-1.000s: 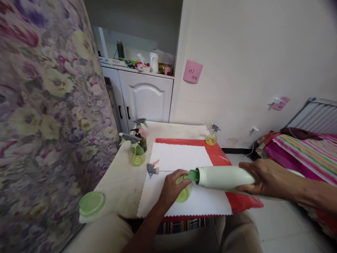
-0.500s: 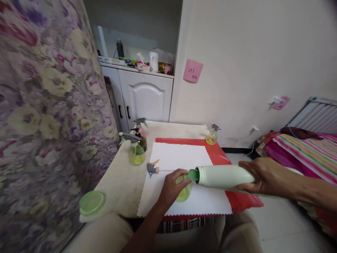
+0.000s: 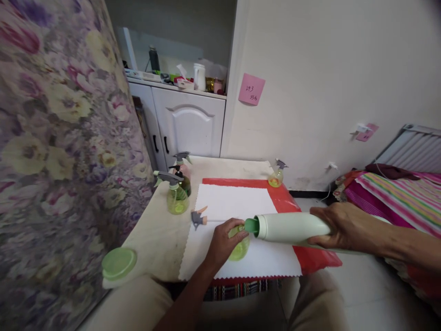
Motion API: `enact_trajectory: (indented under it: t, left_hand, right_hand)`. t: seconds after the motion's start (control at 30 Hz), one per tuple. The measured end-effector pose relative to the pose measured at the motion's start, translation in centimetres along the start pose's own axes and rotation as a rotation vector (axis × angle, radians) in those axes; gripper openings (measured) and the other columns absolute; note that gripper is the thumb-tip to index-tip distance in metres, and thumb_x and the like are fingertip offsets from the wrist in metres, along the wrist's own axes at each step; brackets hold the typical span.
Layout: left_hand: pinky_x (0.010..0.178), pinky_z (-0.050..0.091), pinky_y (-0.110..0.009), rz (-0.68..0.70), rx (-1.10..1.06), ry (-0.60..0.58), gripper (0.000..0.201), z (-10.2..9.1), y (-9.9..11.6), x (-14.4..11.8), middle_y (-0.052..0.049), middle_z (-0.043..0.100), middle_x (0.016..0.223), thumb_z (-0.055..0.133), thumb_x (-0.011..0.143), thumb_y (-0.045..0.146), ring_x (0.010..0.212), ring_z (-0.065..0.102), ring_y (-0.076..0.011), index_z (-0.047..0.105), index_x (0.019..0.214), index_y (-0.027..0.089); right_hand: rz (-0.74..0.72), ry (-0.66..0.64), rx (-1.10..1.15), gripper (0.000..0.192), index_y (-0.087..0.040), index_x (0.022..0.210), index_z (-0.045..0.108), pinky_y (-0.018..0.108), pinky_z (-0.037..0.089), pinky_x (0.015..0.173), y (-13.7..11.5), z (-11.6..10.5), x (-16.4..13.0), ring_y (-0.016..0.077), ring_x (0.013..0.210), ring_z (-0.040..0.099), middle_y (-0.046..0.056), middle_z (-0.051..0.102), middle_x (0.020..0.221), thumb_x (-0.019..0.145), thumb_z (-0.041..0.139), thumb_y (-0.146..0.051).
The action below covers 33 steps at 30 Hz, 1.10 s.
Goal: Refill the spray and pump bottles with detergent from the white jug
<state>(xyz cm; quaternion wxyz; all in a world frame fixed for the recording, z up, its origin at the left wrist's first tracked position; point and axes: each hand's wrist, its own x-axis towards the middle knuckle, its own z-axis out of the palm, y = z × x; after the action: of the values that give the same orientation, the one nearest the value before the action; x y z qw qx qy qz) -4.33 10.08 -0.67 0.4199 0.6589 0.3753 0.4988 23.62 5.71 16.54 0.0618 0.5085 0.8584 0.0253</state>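
My left hand (image 3: 222, 241) is wrapped round the neck of a clear yellow-green spray bottle (image 3: 238, 250), which stands with its top off on a white sheet (image 3: 237, 197). In my right hand (image 3: 336, 225) is a big pale green detergent bottle (image 3: 292, 227), tipped nearly level. Its green spout (image 3: 251, 225) meets the mouth of the spray bottle; whether liquid is flowing I cannot tell. Left of my left hand lies a loose grey and orange trigger sprayer (image 3: 199, 218) with a thin tube. A green round lid (image 3: 119, 263) rests at the table's near left corner.
At the left stand another yellow-green spray bottle (image 3: 177, 200), a dark pump bottle (image 3: 184, 181) and a pinkish spray bottle (image 3: 181, 161). A small spray bottle (image 3: 276, 176) is at the far right corner. Red plastic (image 3: 310, 257) lies under the sheet. A floral curtain (image 3: 69, 161) hangs at left.
The view has shifted slightly, so everything sits a little higher in it. Both hands keep their grips, and the spout stays at the spray bottle's mouth.
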Motion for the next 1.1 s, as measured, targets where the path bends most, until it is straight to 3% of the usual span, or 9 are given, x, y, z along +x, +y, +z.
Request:
enact_trajectory:
  t: [1.1]
  left_hand:
    - [0.087,0.044,-0.028,0.013,-0.022,-0.022,0.017,0.05,-0.08,0.09,-0.003,0.071,0.094,0.068,0.077,0.025,0.093,0.063,-0.0202,0.069,0.093,0.019]
  right_hand:
    - [-0.017,0.024,0.010,0.033,-0.021,0.072,0.054,0.026,0.023,0.047,0.62,0.08,0.26,0.0129,0.046,0.049,-0.002,0.055,0.053,0.078,0.060,-0.053]
